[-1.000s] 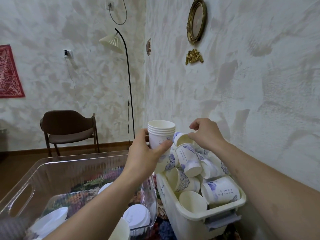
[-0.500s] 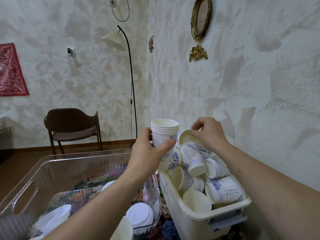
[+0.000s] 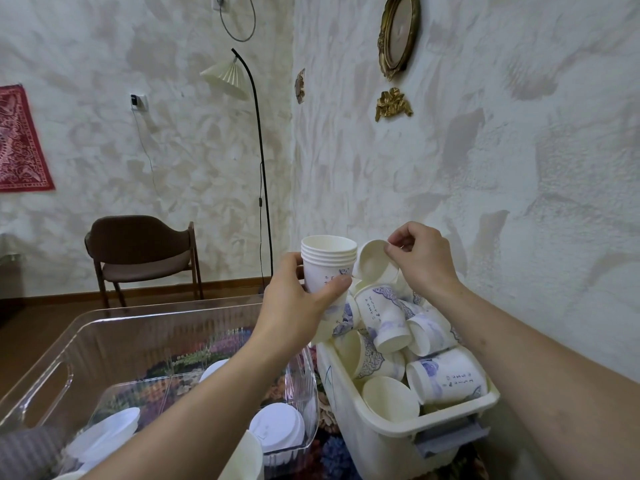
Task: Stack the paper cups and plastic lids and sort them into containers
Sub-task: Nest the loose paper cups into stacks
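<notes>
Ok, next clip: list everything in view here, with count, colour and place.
cup stack: one, white, upright in the left hand.
single cup: one, white, pinched at its rim, above the cream bin.
loose cups: too jumbled to count, white with blue print, in the cream bin.
cream bin: one, lower right.
clear bin: one, transparent, lower left.
lids: several, white, in the clear bin.
chair: one, brown, by the far wall.
floor lamp: one, black with cream shade, in the corner.
oval frame: one, gold, on the right wall.
left hand: grips the cup stack.
right hand: pinches the single cup.
</notes>
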